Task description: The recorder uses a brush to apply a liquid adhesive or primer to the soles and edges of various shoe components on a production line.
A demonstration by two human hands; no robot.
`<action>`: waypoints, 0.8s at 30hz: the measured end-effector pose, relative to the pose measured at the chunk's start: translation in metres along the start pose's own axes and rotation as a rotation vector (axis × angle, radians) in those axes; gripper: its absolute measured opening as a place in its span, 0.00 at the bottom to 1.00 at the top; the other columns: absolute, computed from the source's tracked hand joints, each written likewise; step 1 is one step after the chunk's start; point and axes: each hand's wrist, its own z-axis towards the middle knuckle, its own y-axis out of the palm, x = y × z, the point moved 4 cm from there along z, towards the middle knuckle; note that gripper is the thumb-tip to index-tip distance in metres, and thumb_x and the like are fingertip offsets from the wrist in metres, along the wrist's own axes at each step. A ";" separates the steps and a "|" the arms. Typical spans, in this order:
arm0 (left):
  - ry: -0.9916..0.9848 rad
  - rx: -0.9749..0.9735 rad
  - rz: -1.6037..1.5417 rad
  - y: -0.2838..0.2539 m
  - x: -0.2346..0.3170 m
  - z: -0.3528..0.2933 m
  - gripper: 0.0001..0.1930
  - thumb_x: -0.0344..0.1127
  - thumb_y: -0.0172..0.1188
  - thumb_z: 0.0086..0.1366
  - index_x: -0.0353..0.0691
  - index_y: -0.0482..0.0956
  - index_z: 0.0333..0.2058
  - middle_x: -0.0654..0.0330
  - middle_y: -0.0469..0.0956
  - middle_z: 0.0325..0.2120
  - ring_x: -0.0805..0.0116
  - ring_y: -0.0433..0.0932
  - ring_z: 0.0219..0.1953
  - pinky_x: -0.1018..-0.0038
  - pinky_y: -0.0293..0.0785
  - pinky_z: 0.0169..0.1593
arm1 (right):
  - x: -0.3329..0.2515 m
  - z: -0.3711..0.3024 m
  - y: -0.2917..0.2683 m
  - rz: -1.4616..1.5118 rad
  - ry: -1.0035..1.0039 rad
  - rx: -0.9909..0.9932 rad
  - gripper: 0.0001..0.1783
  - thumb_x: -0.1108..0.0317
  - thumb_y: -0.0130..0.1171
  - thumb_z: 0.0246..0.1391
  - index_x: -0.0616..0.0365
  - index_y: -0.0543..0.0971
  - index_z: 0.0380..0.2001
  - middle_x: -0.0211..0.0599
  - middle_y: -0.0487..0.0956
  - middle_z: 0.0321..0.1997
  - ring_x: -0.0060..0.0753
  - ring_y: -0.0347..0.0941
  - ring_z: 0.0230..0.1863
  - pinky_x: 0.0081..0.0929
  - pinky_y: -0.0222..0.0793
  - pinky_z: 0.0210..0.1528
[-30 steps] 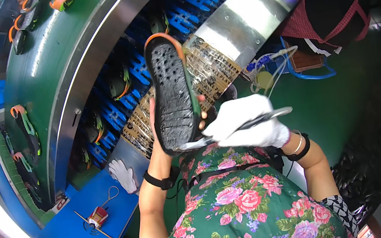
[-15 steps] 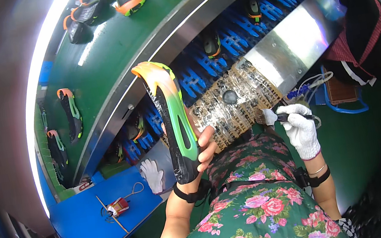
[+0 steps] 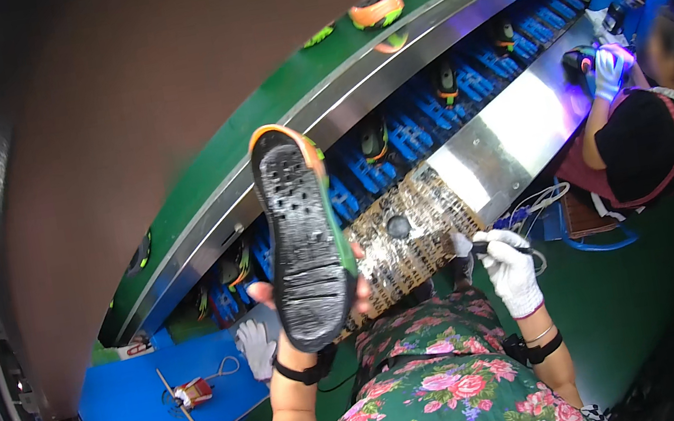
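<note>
The left hand (image 3: 304, 308) grips a shoe (image 3: 303, 233) from behind, fingers curled around both sides of its heel end, and holds it upright above the lap with the toe pointing up. Half a second ago the shoe showed its green and orange side; now it is turned so the dark, studded sole faces the camera, much as it did a second ago. The right hand (image 3: 509, 269), in a white glove, is closed around a thin dark brush (image 3: 471, 249) and sits to the right of the shoe, apart from it, at the near edge of the metal counter (image 3: 517, 124). A second ago that hand and brush lay right against the sole; since then they have drawn away to the right. The brush tip rests over a grimy mesh pad (image 3: 407, 235) on the counter's near edge. Behind it, blue racks (image 3: 397, 144) carry more shoes along the green belt (image 3: 315, 73). A spare white glove (image 3: 255, 347) lies on the blue table (image 3: 138, 401) at the lower left. At the far right end of the counter another person's gloved hand (image 3: 608, 71) works on a dark shoe
</note>
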 end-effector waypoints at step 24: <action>0.273 0.514 0.968 0.015 0.066 0.159 0.36 0.38 0.66 0.65 0.36 0.64 0.68 0.51 0.71 0.61 0.59 0.71 0.63 0.62 0.65 0.66 | 0.015 0.010 0.017 -0.223 0.039 -0.062 0.11 0.78 0.63 0.54 0.68 0.84 0.41 0.48 0.86 0.43 0.25 0.78 0.30 0.20 0.76 0.32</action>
